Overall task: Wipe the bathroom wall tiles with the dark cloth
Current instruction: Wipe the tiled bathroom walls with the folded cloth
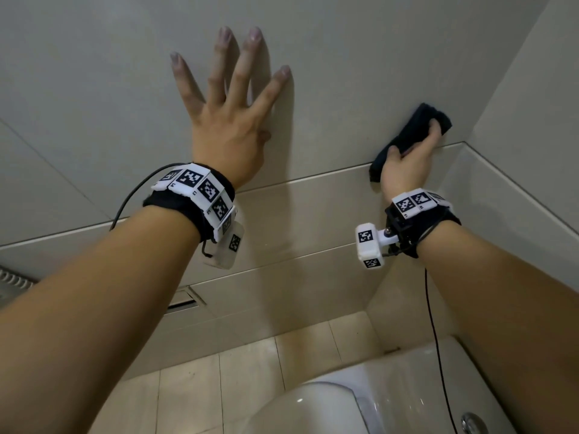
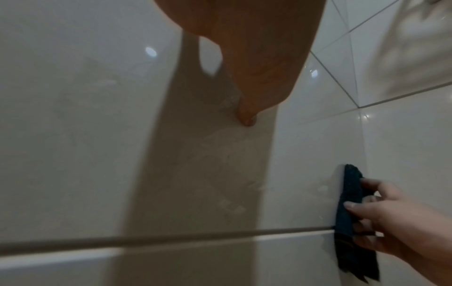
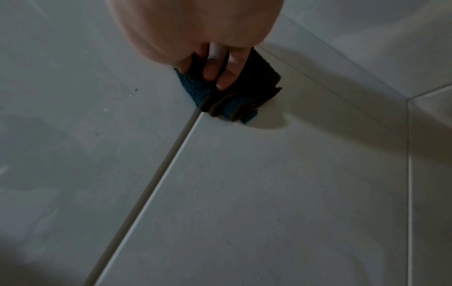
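Observation:
The wall tiles (image 1: 109,73) are large, glossy and beige-grey. My left hand (image 1: 228,98) lies flat against the wall, fingers spread and straight. To its right, my right hand (image 1: 410,155) presses a folded dark cloth (image 1: 419,120) onto the wall near the inner corner, fingers curled over it, across a grout line (image 1: 329,174). In the left wrist view the dark cloth (image 2: 349,203) stands edge-on against the tile under the right hand (image 2: 396,218). In the right wrist view the fingers (image 3: 220,71) hold the cloth (image 3: 244,92) down on the tile seam.
A side wall (image 1: 532,104) meets the wiped wall just right of the cloth. Below are a white toilet (image 1: 313,405) with its flush button (image 1: 473,422), beige floor tiles (image 1: 194,399) and a floor drain (image 1: 185,300). Black cables (image 1: 435,333) hang from both wrists.

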The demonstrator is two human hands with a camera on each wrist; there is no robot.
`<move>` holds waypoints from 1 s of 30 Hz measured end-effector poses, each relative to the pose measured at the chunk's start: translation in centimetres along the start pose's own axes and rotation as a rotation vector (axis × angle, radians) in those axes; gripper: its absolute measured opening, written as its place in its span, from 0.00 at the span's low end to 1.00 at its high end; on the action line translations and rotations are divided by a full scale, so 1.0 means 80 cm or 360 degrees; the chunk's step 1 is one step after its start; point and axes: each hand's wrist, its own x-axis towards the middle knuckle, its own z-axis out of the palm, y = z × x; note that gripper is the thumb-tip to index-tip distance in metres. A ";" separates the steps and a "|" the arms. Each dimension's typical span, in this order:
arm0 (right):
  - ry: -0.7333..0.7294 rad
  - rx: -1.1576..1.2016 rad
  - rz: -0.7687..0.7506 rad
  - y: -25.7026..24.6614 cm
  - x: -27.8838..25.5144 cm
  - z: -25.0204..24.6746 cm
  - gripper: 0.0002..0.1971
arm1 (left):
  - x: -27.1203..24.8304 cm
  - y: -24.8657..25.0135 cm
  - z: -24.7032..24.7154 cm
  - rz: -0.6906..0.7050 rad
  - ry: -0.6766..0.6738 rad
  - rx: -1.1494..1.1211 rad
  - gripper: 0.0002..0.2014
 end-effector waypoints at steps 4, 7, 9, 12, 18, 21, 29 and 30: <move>-0.0053 -0.0075 -0.0136 -0.006 -0.014 0.004 0.35 | 0.000 -0.001 0.003 -0.0004 0.0021 -0.0017 0.46; -0.0128 -0.0090 -0.0211 -0.018 -0.034 0.017 0.35 | -0.001 -0.003 0.004 0.0031 0.0050 -0.0012 0.43; -0.0183 -0.0095 -0.0283 -0.032 -0.056 0.033 0.35 | -0.005 -0.008 0.003 0.0068 0.0086 -0.0026 0.40; -0.0266 -0.0085 -0.0394 -0.055 -0.094 0.060 0.35 | -0.021 -0.028 0.004 0.0141 0.0181 -0.0143 0.33; -0.0412 -0.0132 -0.0615 -0.095 -0.162 0.104 0.35 | -0.090 -0.078 0.003 -0.0001 0.0186 -0.0377 0.27; -0.0502 -0.0193 -0.0751 -0.114 -0.199 0.128 0.35 | -0.127 -0.101 0.001 -0.0077 0.0040 -0.0510 0.25; -0.0902 -0.0567 -0.1290 -0.152 -0.324 0.209 0.35 | -0.223 -0.176 -0.009 -0.0494 -0.0254 -0.0885 0.19; -0.0930 -0.0595 -0.1306 -0.156 -0.336 0.216 0.36 | -0.232 -0.188 -0.009 -0.0580 -0.0245 -0.0945 0.18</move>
